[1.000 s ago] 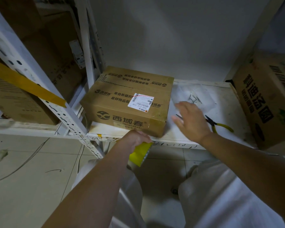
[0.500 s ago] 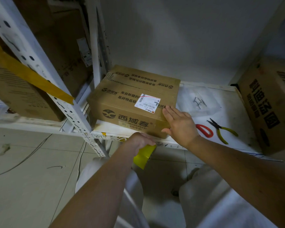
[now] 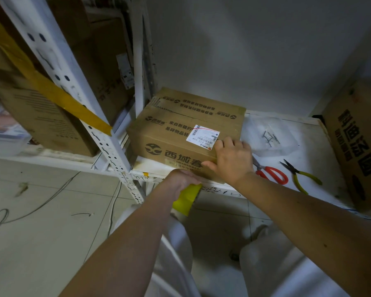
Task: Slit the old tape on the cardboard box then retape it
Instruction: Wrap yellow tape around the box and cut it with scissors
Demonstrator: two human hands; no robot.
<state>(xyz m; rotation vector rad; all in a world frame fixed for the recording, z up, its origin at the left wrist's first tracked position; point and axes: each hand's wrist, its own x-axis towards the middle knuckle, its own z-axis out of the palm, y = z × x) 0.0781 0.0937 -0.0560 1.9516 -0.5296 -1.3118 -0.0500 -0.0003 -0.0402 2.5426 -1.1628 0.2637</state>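
Note:
A brown cardboard box point(image 3: 180, 129) with printed characters and a white label lies flat on the white shelf point(image 3: 321, 172), its top seam running left to right. My right hand point(image 3: 231, 161) grips the box's near right corner, fingers curled over the top edge and thumb on the front face. My left hand point(image 3: 180, 179) is just below the shelf's front edge and holds a yellow roll of tape point(image 3: 185, 200). Its fingers are hidden behind the roll.
Red-handled scissors point(image 3: 270, 173) and yellow-handled pliers point(image 3: 300, 176) lie on the shelf right of the box. A clear plastic bag with nails point(image 3: 270, 137) lies behind them. A large printed carton point(image 3: 358, 142) stands at the far right. White perforated uprights point(image 3: 107, 142) and more cartons stand left.
My right hand came from above the scissors to the box's right corner and now grips it. The scissors are uncovered. My left hand with the tape roll has risen slightly toward the shelf edge.

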